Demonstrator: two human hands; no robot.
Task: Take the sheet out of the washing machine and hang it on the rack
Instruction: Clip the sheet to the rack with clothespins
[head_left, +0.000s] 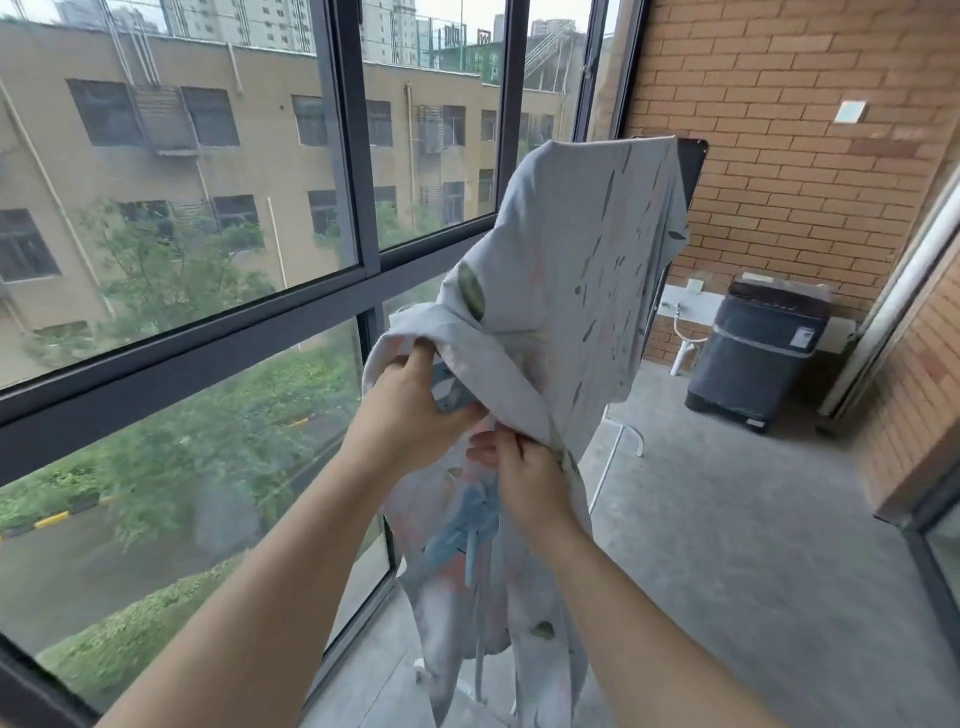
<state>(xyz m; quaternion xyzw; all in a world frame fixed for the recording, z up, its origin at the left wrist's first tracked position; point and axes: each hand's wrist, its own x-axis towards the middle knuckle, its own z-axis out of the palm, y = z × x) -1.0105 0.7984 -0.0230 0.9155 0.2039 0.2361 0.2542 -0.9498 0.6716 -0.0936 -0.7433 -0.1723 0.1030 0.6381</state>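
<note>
A pale grey sheet (587, 249) with a leaf print hangs draped over the top bar of a drying rack (693, 156) in the middle of the view. Its lower part falls down to the floor in front of me. My left hand (410, 410) grips a bunched fold of the sheet at its left edge. Just below and to the right, my right hand (524, 473) pinches another fold of the same sheet. The dark top-loading washing machine (753, 353) stands at the back right against the brick wall, its lid down.
Large dark-framed windows (358, 171) run along the left side, close to the rack. The rack's white legs (623, 441) stand on the concrete floor (753, 545). A brick wall (779, 130) closes the back, and a sliding door frame (893, 312) lines the right.
</note>
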